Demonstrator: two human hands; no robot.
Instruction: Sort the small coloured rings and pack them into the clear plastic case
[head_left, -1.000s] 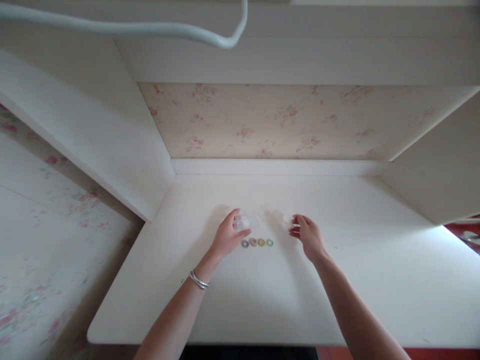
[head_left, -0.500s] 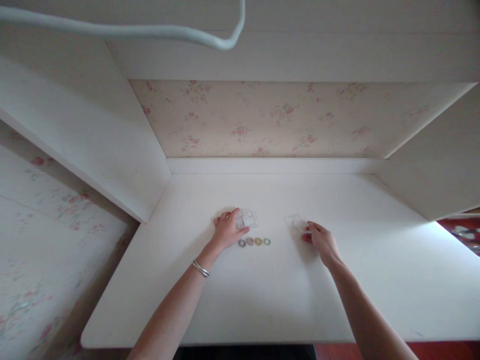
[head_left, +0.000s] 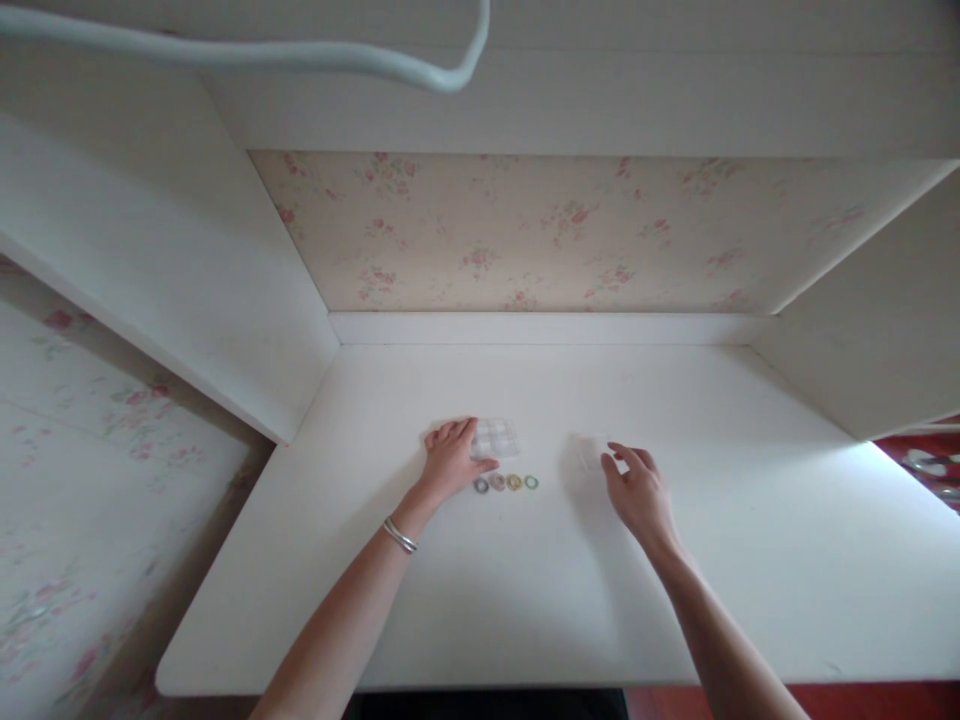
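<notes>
**Clear plastic, matt white board, printed paper**

The desk (head_left: 525, 600) is smooth white board with a matt, faintly scuffed finish, brighter where light falls on its right side. On it, the box (head_left: 495, 437) by the left hand (head_left: 450, 462) looks like clear, glossy plastic, divided into cells. The lid (head_left: 589, 452), right of the box, is the same see-through plastic, nearly lost against the desk. The rings (head_left: 506, 483), just in front of the box, look glassy or resinous, slightly shiny. The bangle (head_left: 398, 536) is bright polished metal. The wallpaper (head_left: 525, 230) behind the desk is matt floral paper. The cable (head_left: 300, 55) overhead has a smooth, pale plastic skin.
</notes>
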